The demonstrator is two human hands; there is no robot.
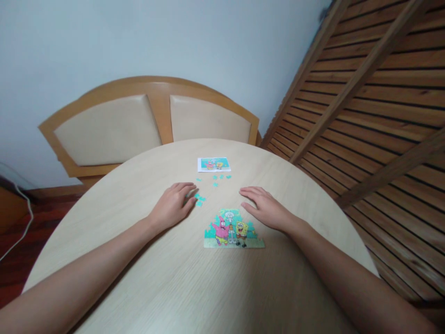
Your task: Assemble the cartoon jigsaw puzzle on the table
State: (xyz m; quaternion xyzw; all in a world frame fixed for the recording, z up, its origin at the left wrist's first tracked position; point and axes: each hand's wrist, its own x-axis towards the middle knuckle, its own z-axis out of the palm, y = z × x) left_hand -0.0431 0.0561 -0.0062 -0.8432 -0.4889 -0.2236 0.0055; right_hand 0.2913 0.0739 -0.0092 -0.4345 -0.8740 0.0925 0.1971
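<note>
Both my hands lie on or just over a round, pale wood-grained table (167, 283), well apart — thumb and fingers parted on each. My left hand (173, 202) curls beside a cluster of turquoise puzzle pieces (199, 203); whether it touches them I cannot tell. My right hand (267, 208) is near the upper right of the partly assembled puzzle (222, 232), which lies flat before me. Farther off, scattered pieces (221, 176) lie below a printed picture (216, 164). Past the table's far edge stands a wood-framed backrest (162, 106) with cream panels, against a pale bluish wall (139, 37). Brown slatted wood (368, 116) rises on my right — and on my left a white cable (30, 213) hangs near a dark reddish floor (41, 206).
</note>
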